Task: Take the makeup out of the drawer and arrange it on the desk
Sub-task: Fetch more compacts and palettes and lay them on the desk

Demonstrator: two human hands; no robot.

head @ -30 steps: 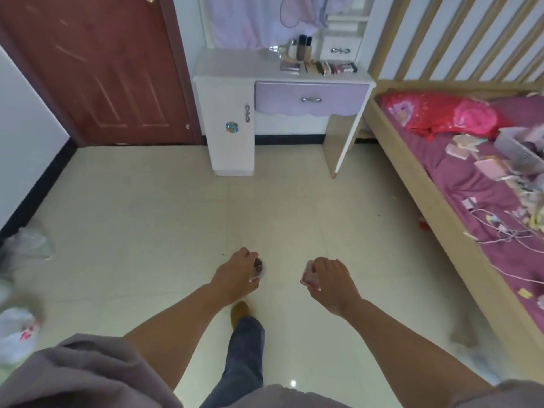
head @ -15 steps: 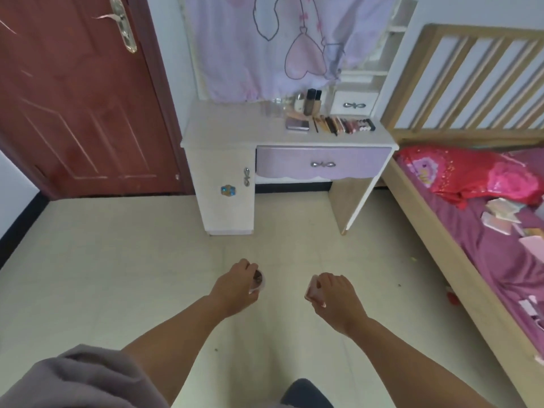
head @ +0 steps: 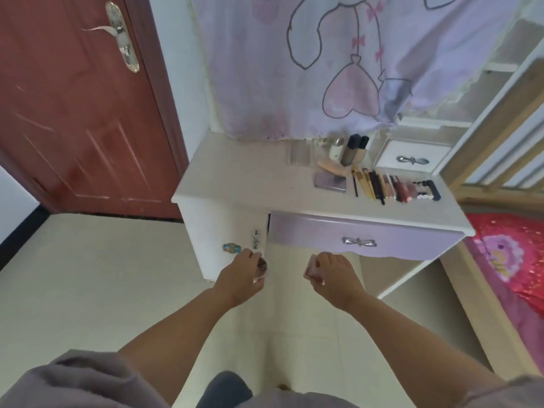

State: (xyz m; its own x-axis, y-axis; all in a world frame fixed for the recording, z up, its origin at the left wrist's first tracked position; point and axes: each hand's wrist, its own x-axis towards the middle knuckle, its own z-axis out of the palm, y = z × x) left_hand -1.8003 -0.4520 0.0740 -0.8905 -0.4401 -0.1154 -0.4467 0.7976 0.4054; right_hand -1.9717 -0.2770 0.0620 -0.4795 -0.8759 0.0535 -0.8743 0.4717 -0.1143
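Here, a round jar (head: 262, 267) is gripped in the left hand (head: 240, 275), a pink compact (head: 311, 268) in the right hand (head: 335, 275); brushes (head: 368, 184) lie lengthwise front-to-back on the surface (head: 235, 184).

1. We face a dark red door (head: 73, 113) with a metal handle (head: 122, 42) on our left.
2. Pale floor tiles (head: 88, 290) lie under us.
3. A lilac cloth (head: 338, 60) hangs on the wall.
4. A wooden bed frame (head: 494, 119) with red bedding (head: 512, 260) stands at right.
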